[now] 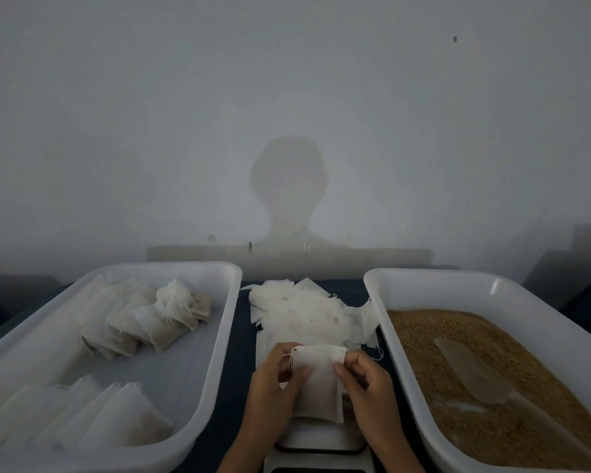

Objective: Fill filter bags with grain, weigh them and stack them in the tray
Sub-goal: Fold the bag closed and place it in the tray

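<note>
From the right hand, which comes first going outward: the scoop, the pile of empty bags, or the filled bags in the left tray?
1. Empty bags, just beyond the right hand.
2. Scoop, to its right, in the grain.
3. Filled bags, far left.

No text, label, brand, number or sign can be read anywhere. The display of the scale (318,448), below the fingers, is seen only as a dark strip with nothing legible on it. The filter bag (318,384) pinched between the fingers is plain white, and no marking can be made out on the trays to either side of them.
</note>
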The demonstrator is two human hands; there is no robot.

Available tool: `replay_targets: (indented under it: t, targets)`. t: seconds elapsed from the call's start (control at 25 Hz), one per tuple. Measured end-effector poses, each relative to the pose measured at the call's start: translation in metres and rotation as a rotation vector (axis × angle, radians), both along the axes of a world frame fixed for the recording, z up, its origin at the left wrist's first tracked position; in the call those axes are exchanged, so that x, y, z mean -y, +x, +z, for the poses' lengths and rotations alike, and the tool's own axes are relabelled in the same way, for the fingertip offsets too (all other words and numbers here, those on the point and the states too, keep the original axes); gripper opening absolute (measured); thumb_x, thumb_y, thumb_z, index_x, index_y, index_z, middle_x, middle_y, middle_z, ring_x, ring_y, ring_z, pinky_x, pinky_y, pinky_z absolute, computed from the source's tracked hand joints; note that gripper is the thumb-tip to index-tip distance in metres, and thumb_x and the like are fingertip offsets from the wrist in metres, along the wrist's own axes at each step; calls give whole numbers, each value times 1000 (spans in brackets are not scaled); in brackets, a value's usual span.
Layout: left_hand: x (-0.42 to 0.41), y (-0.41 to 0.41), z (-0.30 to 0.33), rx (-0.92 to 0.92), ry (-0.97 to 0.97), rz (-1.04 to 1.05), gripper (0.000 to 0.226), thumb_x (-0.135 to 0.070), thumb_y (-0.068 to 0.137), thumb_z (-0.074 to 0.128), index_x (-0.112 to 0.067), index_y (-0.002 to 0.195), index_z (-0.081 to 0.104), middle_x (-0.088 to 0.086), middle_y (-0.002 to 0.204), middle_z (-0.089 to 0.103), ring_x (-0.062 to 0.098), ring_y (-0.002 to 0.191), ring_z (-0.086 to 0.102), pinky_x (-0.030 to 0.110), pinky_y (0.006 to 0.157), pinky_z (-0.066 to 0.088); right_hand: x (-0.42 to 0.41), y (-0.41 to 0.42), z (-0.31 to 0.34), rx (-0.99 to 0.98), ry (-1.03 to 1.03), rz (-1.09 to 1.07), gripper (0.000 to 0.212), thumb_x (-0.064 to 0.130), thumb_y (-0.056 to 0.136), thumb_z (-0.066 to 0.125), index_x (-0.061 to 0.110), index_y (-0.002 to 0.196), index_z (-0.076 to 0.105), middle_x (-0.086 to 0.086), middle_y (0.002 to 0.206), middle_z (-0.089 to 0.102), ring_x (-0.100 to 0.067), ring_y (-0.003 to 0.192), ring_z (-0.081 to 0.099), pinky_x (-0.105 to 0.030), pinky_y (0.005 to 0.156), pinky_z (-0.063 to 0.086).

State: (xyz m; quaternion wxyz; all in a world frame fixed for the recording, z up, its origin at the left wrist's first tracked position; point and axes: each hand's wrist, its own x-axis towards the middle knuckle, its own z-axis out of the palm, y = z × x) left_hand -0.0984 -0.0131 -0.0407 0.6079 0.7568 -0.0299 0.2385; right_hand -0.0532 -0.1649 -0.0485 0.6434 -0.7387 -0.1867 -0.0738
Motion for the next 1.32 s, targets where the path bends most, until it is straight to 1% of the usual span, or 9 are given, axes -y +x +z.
replay_targets:
  t: [0.08,0.2,0.4,0.48,0.56,0.72,0.96,1.2,1.32]
  targets:
    - [-1,0,-1,-7,11,-26,18,-7,87,64,-18,102,62,-8,90,71,6,83,67,17,72,52,0,0,-1,-11,11,17,8,9,91,61,14,88,66,-2,88,71,-13,87,67,-35,80,54]
    - [-6,-1,-4,-30,-41,-33,20,-6,89,62,-18,105,59,-7,89,69,6,84,65,18,72,50,3,-4,-3,-28,46,36,21,10,94,56,26,106,62,10,100,70,-4,99,64,-25,82,53]
    - [-13,-3,-12,-68,-154,-4,27,-12,92,58,-20,117,51,3,110,66,15,103,64,29,84,53,11,-7,-5,11,26,58,35,8,96,52,27,126,49,11,123,62,1,118,54,-28,101,43]
    - [-14,-5,-13,-38,-187,19,25,-11,94,54,-21,116,50,-1,112,67,11,101,65,25,77,54,12,-8,-5,43,56,62,37,6,96,49,27,127,46,12,128,59,-1,125,49,-26,105,38]
    - [-17,-6,-13,0,-174,62,23,-10,95,51,-21,116,50,-5,112,67,6,101,64,21,78,53,14,-8,-6,75,76,42,38,4,97,47,27,127,47,12,132,57,-2,128,47,-28,107,37]
    - [-22,-6,-15,49,-169,116,22,-9,95,50,-15,116,52,-5,113,65,4,106,61,11,84,47,16,-4,-8,115,91,6,39,0,98,43,28,124,50,10,130,59,-5,127,49,-34,109,37]
    - [-27,-4,-19,32,-143,189,17,-8,95,51,-16,109,56,-7,106,64,3,99,60,11,83,46,17,-4,-10,113,97,-7,38,-3,98,41,25,121,52,10,126,61,-7,124,52,-36,109,38]
    - [-26,-4,-19,7,-126,194,16,-6,94,52,-17,103,56,-5,102,65,2,94,61,10,80,46,17,-5,-10,102,83,-2,33,-4,98,41,14,122,53,8,124,63,-5,121,54,-26,106,40]
    - [-23,0,-17,-36,-56,147,17,-6,93,54,-21,101,56,-6,100,65,5,94,62,15,77,49,13,-3,-8,71,73,-26,29,-2,97,43,13,119,55,7,118,65,-4,115,57,-21,101,43]
